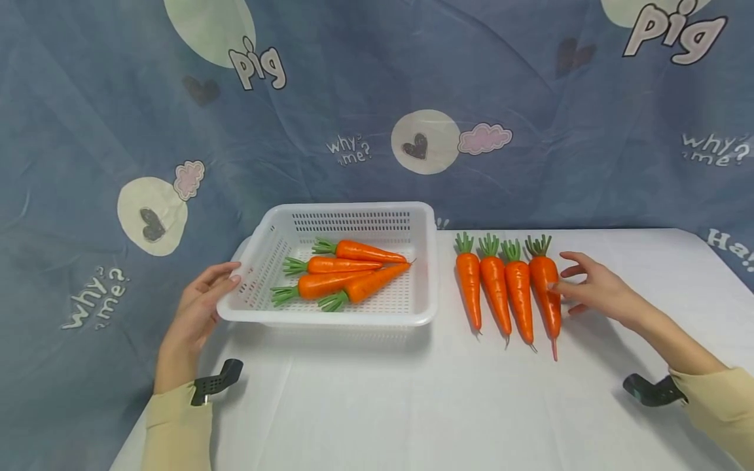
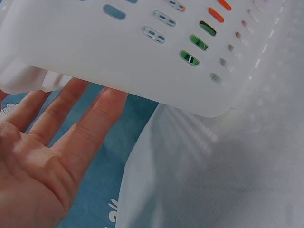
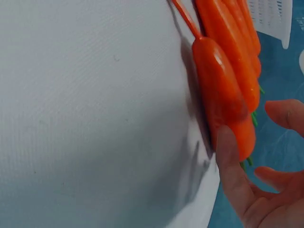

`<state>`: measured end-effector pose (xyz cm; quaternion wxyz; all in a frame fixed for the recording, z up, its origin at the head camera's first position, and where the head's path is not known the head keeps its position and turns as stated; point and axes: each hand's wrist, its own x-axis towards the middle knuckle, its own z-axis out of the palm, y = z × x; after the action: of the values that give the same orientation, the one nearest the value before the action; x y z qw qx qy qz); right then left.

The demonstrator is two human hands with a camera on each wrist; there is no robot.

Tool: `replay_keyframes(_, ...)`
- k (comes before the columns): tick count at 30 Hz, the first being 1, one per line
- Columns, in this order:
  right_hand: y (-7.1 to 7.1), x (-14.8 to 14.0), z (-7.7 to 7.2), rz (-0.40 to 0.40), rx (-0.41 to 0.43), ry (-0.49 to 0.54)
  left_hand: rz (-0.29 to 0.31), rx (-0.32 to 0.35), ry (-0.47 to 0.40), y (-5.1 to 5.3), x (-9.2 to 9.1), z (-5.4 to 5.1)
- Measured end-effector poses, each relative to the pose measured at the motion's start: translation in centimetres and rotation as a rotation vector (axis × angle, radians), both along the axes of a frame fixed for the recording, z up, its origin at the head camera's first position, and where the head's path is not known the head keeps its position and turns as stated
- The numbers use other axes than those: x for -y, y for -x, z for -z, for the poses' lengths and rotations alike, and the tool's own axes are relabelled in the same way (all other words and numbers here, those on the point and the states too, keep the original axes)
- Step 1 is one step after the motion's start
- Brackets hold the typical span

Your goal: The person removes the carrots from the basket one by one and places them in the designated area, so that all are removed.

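Note:
A white slotted basket (image 1: pixel 353 318) holds several orange carrots with green tops. At its left rim, my left hand (image 1: pixel 197 311) rests with the fingers at the outer side; the left wrist view shows those fingers (image 2: pixel 76 114) reaching under the rim of the basket (image 2: pixel 95 61). To the right of the basket, several carrots lie side by side, tops toward the back. My right hand (image 1: pixel 601 291) is at the rightmost carrot (image 1: pixel 544 281), its fingers spread. In the right wrist view a fingertip of the right hand (image 3: pixel 266 190) overlaps that carrot (image 3: pixel 221 85); whether it presses is unclear.
A white cloth (image 1: pixel 412 399) covers the table. Behind it hangs a blue patterned curtain (image 1: pixel 330 85), which also shows beyond the table's left edge. Dark wrist devices (image 1: pixel 218 381) sit at both sleeves.

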<state>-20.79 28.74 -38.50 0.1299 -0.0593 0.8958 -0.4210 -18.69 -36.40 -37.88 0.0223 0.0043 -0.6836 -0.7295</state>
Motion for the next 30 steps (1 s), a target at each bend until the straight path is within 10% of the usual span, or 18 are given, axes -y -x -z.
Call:
replay_keyframes(19, -2.1, 4.3, -2.3, -0.036, -0.317, -0.056, -0.02, 0.018, 0.028, 0.0, 0.2, 0.1)
replay_keyframes(30, -2.3, 7.5, -3.0, -0.096, -0.31, 0.05, -0.017, 0.009, 0.028, -0.1, -0.1, 0.0)
